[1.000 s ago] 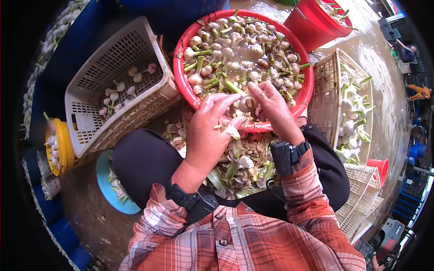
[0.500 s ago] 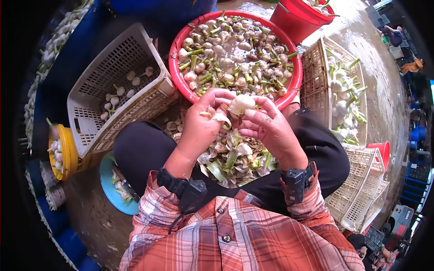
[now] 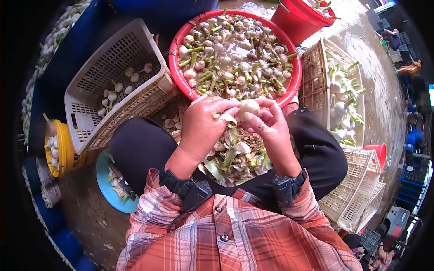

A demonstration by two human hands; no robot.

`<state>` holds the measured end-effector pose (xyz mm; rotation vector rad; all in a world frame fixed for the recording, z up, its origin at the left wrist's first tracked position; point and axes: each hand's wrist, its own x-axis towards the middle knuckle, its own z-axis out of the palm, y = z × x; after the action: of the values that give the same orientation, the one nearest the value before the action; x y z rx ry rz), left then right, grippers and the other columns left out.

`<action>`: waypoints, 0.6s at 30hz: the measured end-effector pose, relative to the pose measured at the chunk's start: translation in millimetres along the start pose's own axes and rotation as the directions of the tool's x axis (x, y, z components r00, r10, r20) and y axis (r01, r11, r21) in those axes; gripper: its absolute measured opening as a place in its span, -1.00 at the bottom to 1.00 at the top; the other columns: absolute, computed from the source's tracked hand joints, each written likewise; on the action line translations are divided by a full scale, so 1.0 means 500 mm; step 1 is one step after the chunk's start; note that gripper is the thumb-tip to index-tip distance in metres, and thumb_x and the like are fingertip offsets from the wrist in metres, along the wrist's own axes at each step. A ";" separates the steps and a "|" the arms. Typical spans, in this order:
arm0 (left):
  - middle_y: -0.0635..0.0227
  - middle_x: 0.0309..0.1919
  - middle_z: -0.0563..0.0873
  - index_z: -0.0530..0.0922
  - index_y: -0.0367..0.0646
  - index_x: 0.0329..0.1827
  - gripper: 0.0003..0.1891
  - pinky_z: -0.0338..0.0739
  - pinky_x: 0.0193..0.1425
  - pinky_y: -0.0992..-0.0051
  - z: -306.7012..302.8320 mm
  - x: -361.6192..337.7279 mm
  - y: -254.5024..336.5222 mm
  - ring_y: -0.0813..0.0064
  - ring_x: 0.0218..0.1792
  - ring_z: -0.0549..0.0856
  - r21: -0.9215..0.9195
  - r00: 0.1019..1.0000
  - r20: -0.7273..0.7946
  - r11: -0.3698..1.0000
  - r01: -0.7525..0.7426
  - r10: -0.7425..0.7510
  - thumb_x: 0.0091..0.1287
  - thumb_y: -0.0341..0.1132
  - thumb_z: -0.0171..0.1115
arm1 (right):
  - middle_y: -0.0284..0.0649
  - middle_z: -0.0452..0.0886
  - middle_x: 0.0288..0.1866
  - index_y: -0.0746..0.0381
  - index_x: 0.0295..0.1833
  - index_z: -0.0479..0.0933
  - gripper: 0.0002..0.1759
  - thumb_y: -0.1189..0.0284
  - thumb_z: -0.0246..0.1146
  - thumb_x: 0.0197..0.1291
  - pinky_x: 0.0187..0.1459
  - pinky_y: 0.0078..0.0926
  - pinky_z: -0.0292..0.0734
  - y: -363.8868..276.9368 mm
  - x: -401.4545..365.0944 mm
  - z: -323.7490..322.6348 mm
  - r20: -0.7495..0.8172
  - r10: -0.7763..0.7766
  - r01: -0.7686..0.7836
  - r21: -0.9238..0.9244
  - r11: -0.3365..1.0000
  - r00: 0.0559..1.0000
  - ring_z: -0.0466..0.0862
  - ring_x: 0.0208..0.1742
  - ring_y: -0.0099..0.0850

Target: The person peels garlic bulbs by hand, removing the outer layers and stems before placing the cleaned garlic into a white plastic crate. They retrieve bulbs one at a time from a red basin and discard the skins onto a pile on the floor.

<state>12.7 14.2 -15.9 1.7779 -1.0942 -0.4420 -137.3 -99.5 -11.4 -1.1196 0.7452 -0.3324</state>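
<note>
A pale garlic bulb [image 3: 248, 107] is between my two hands, in front of the red tub. My right hand [image 3: 272, 128] grips it from the right, with the thumb below and fingers curled behind. My left hand [image 3: 205, 126] is closed with its fingertips pinched against the bulb's left side. A strip of garlic skin [image 3: 227, 119] hangs from those left fingers. Exactly what the left fingertips pinch is partly hidden. Beneath the hands, between my legs, lies a pile of garlic peelings [image 3: 233, 156].
The red tub [image 3: 174, 58] holds garlic in water. A white crate [image 3: 74, 106] with several bulbs stands left, another crate [image 3: 312, 79] full of garlic right. A yellow bucket [image 3: 68, 149], a blue basin [image 3: 105, 183] with a knife, stacked crates [image 3: 350, 189] and a red bucket [image 3: 294, 20] stand around.
The bulb has moved slightly right and down, and its surface looks smoother. My left hand has turned and its fingers have drawn together; my right hand has shifted a little.
</note>
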 end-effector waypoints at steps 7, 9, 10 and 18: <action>0.36 -0.31 0.72 0.63 -0.25 -0.17 -0.89 0.57 -0.17 0.49 0.015 0.008 -0.001 0.54 -0.30 0.67 -0.278 0.973 -0.004 0.935 0.220 -0.231 0.38 -0.38 0.31 | -0.26 0.66 0.03 0.21 0.39 0.40 -0.52 0.36 0.27 0.43 -0.02 -0.57 0.62 0.009 0.012 -0.003 0.049 -0.048 0.042 0.121 0.992 0.998 0.69 -0.06 -0.57; 0.46 -0.23 0.69 0.58 -0.26 -0.04 -0.85 0.58 -0.10 0.61 0.015 0.006 -0.008 0.71 -0.21 0.64 -0.586 0.944 0.059 0.754 0.297 -0.325 0.52 -0.33 0.22 | -0.26 0.66 0.05 0.21 0.40 0.40 -0.52 0.34 0.26 0.44 -0.03 -0.57 0.62 -0.001 0.015 -0.015 0.070 -0.024 0.009 0.208 0.978 0.997 0.68 -0.04 -0.56; 0.43 -0.18 0.70 0.61 -0.29 0.06 -0.81 0.59 -0.04 0.60 0.012 0.006 -0.011 0.68 -0.17 0.67 -0.530 0.946 -0.044 0.811 0.250 -0.320 0.49 -0.38 0.26 | -0.27 0.66 0.08 0.20 0.41 0.40 -0.51 0.32 0.25 0.45 -0.04 -0.58 0.61 -0.005 0.014 -0.019 0.096 -0.002 -0.027 0.297 0.954 0.995 0.68 -0.03 -0.56; 0.24 -0.20 0.78 0.76 -0.24 -0.07 -0.84 0.63 -0.12 0.44 0.024 0.002 0.013 0.36 -0.26 0.77 0.024 0.994 -0.106 1.000 0.007 -0.005 0.34 -0.41 0.36 | -0.27 0.67 0.03 0.23 0.43 0.40 -0.46 0.44 0.34 0.39 0.01 -0.62 0.60 0.022 0.018 0.008 -0.024 -0.240 0.238 -0.078 0.968 0.970 0.67 -0.01 -0.59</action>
<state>1.6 6.1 -15.6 1.8059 -1.0244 -0.3353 -129.6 -97.3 -23.8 -1.2809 0.6564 -0.5316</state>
